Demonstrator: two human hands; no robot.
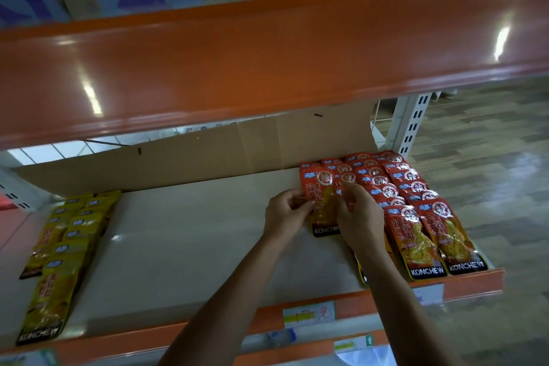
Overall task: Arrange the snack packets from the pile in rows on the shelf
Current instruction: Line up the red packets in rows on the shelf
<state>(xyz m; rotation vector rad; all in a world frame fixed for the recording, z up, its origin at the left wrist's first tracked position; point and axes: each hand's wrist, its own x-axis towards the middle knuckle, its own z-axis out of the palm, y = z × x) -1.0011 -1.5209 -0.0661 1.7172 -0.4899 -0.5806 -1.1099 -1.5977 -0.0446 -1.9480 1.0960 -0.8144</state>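
A red snack packet (322,211) lies on the shelf (193,232), just left of the rows of red packets (416,202) that overlap one another along the shelf's right end. The left hand (285,214) pinches its left edge with curled fingers. The right hand (359,218) grips its right side near the top. Yellow packets (59,246) lie in overlapping rows at the far left end, well apart. A cardboard sheet (208,154) stands along the back, under the orange upper shelf (267,53).
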